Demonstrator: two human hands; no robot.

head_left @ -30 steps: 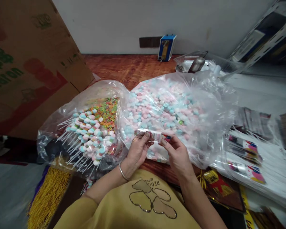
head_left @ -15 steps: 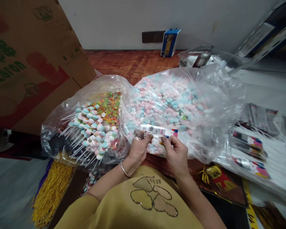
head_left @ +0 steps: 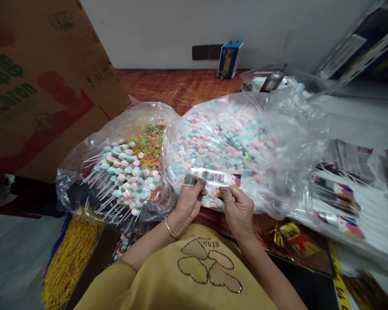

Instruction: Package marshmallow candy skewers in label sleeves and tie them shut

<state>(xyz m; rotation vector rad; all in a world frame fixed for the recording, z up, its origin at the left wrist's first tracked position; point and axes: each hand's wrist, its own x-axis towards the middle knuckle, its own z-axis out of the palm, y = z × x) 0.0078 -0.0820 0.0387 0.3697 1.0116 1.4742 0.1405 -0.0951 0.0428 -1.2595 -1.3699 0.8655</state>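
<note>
A small printed clear wrapper with colored spots at its right end is pinched between my two hands. My left hand grips its left part, thumb on top. Closed on its lower right edge is my right hand. Behind them lies a large clear bag of pink and blue candies. To the left, skewered marshmallow sticks rest in another plastic bag, on top of small colorful rings. More printed wrappers and white sticks lie at the right.
A big cardboard box stands at the left. On the wooden table toward the back are a blue device and a clear tray with a metal container. Gold fringe hangs at lower left.
The camera view has shifted slightly. Both hands keep their hold on the wrapper, with barely any movement.
</note>
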